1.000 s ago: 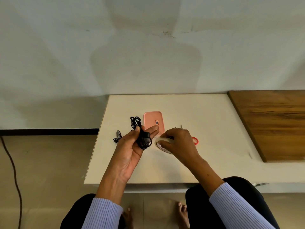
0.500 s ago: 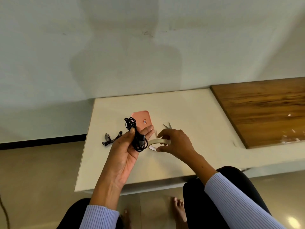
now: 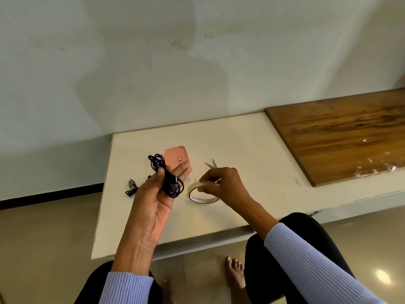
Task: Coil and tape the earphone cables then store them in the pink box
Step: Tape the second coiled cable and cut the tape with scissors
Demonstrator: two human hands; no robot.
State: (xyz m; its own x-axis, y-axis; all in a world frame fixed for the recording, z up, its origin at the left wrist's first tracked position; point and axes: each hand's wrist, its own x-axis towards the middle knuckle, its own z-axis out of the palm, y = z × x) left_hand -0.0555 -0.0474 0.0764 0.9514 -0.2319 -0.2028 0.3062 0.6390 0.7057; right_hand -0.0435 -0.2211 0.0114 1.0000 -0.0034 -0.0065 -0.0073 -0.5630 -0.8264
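My left hand [image 3: 156, 194] is palm up above the white table [image 3: 241, 150] and pins a coiled black earphone cable [image 3: 168, 176] under its thumb. My right hand [image 3: 223, 185] pinches the top of a roll of clear tape [image 3: 201, 191], lifted just right of the coil. The pink box [image 3: 175, 157] lies on the table behind my left fingers, partly hidden by them. A second black earphone cable [image 3: 132, 188] lies loose near the table's left edge.
Scissors [image 3: 211, 164] lie behind my right hand, only their blade tips showing. A wooden board [image 3: 339, 137] covers the table's right part. The wall stands close behind the table. My knees and bare feet are below the front edge.
My right hand has lifted the tape roll off the table and brought it up beside the coil. The left hand has kept holding the coiled cable. The camera has tilted.
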